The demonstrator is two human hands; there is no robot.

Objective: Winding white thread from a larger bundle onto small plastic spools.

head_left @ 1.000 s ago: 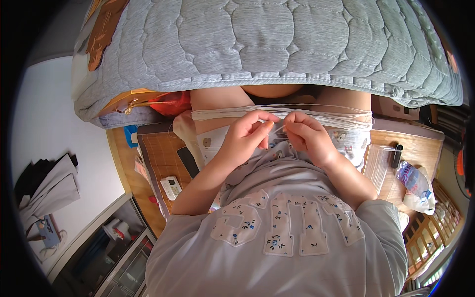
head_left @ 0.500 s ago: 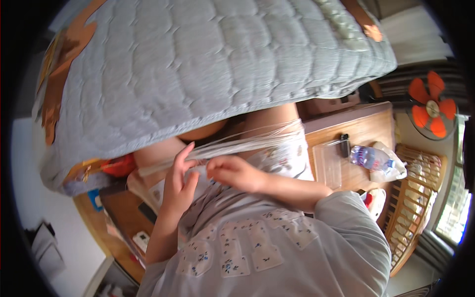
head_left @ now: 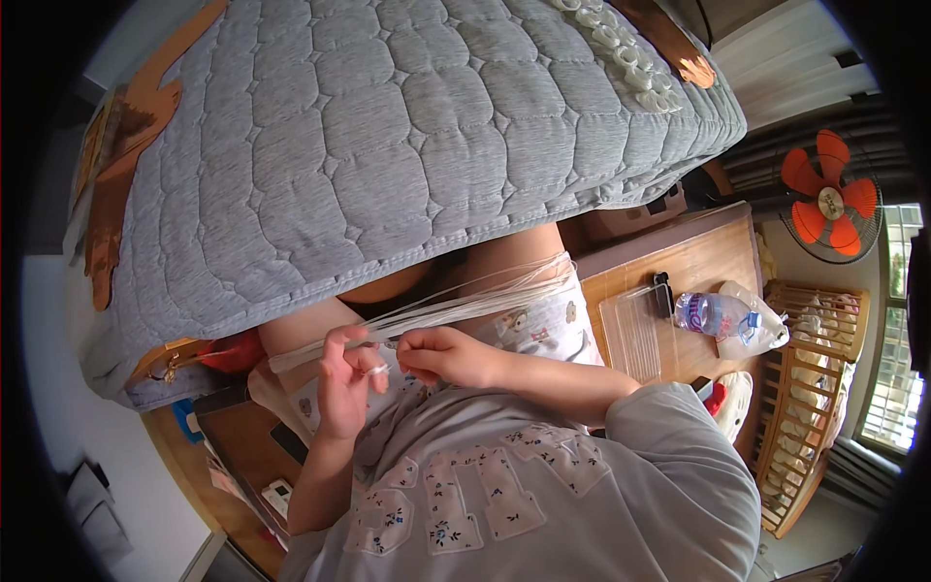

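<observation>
My left hand [head_left: 346, 386] is raised over my lap with its fingers bent. A bit of white string [head_left: 379, 370] shows at its fingertips, seemingly looped round one of them. Close on its right, my right hand [head_left: 448, 356] is closed in a pinch, its fingertips pointing at the left hand; what lies between them is too small to see clearly. A bundle of long white strings [head_left: 456, 305] stretches across my thighs just beyond both hands. On the far right of the grey quilted mattress [head_left: 369, 145] lies a row of white coils [head_left: 630, 60].
The mattress edge borders my knees. At right, a wooden surface [head_left: 621, 276] bears a clear plastic box [head_left: 632, 335], a black object [head_left: 663, 293] and a water bottle [head_left: 716, 315]. Beyond are an orange-bladed fan [head_left: 830, 202] and a wooden rack [head_left: 790, 456]. A white device [head_left: 278, 496] lies at lower left.
The left hand's fingers, stretched up before, have curled, and white string now shows at their tips. The right hand has shifted slightly left and closed more tightly. The view has moved slightly.
</observation>
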